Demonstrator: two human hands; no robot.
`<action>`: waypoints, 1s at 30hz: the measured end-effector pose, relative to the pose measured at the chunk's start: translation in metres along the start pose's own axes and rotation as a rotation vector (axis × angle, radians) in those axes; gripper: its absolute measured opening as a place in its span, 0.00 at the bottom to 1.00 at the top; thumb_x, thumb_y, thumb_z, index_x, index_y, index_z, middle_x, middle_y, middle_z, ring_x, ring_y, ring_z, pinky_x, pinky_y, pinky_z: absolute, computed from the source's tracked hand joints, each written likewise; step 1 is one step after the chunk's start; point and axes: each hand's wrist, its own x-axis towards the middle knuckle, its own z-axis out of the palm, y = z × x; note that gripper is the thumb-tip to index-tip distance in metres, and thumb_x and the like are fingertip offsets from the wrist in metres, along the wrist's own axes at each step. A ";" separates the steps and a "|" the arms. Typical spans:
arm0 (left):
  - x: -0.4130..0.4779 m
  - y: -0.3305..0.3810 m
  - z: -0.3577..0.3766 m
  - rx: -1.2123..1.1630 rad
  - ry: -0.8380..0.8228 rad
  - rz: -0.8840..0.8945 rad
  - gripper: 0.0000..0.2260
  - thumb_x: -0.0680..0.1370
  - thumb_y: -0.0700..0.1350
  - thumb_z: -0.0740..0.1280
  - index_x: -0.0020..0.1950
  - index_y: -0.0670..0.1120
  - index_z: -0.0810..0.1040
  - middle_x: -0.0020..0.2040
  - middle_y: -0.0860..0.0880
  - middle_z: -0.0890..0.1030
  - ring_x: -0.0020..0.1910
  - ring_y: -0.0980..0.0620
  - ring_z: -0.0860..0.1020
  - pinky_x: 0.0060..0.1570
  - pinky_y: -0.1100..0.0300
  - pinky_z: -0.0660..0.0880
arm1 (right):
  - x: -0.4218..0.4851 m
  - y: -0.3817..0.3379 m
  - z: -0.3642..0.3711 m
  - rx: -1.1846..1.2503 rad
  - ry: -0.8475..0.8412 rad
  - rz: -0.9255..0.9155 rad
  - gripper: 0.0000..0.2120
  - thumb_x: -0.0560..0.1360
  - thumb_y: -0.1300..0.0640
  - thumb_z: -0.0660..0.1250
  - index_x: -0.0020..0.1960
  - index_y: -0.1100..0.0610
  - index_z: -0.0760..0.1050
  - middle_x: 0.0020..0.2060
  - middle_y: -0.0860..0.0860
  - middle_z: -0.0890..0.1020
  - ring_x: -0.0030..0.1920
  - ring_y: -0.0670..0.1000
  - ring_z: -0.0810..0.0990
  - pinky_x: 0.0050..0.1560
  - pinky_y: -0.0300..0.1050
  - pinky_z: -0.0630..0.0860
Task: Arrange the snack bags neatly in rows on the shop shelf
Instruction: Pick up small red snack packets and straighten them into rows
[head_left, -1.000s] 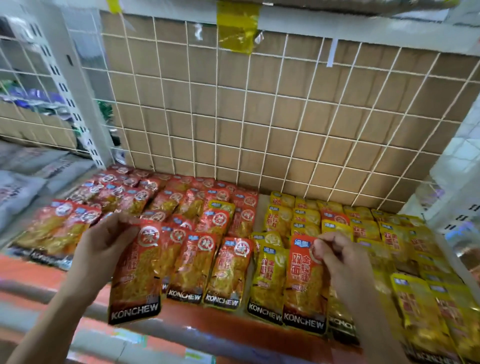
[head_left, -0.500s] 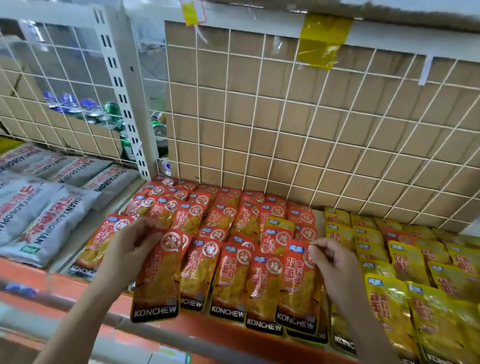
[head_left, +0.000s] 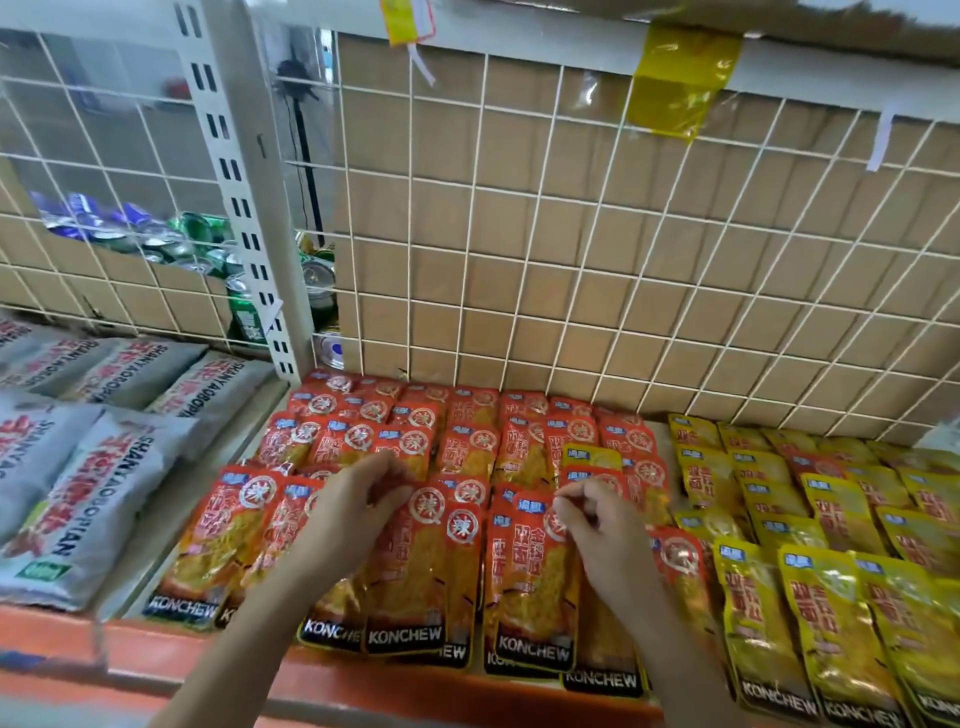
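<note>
Red KONCHEW snack bags lie in overlapping rows on the shelf (head_left: 322, 680), with yellow KONCHEW bags (head_left: 810, 597) in rows to their right. My left hand (head_left: 358, 509) pinches the top edge of one red bag (head_left: 410, 577) in the front row. My right hand (head_left: 602, 525) pinches the top corner of another red bag (head_left: 530, 587) just to the right of it. Both held bags lie flat over other bags at the shelf's front edge. One yellow bag (head_left: 592, 458) sits among the red ones.
Grey SHANYAOBOPIAN bags (head_left: 98, 499) fill the shelf section on the left, past a white slotted upright (head_left: 244, 208). A white wire grid (head_left: 571, 260) over cardboard backs the shelf. Drink cans (head_left: 208, 244) stand behind the grid at left. The shelf's front lip is orange.
The view has shifted left and closer. My left hand carried its red bag rightward and set it into the front row; my right hand kept hold of its red bag and shifted it slightly.
</note>
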 end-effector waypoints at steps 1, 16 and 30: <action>0.003 0.001 0.001 0.001 -0.013 0.013 0.12 0.75 0.37 0.67 0.41 0.55 0.74 0.40 0.57 0.79 0.40 0.60 0.77 0.37 0.72 0.69 | 0.001 -0.002 0.004 -0.013 -0.001 -0.004 0.09 0.76 0.56 0.64 0.40 0.44 0.71 0.38 0.44 0.79 0.41 0.41 0.78 0.42 0.35 0.75; 0.009 -0.007 0.009 0.155 -0.100 0.157 0.04 0.75 0.41 0.68 0.48 0.49 0.77 0.47 0.57 0.79 0.47 0.61 0.76 0.46 0.73 0.70 | -0.005 0.001 0.022 -0.455 0.120 -0.134 0.07 0.76 0.50 0.64 0.46 0.53 0.78 0.40 0.41 0.73 0.42 0.39 0.70 0.36 0.26 0.66; 0.003 0.009 0.024 0.200 -0.009 0.238 0.10 0.76 0.42 0.67 0.57 0.48 0.77 0.54 0.55 0.76 0.51 0.55 0.74 0.50 0.65 0.71 | 0.002 0.016 -0.018 -0.429 0.244 -0.025 0.11 0.77 0.54 0.64 0.58 0.55 0.75 0.53 0.48 0.79 0.49 0.44 0.77 0.44 0.30 0.68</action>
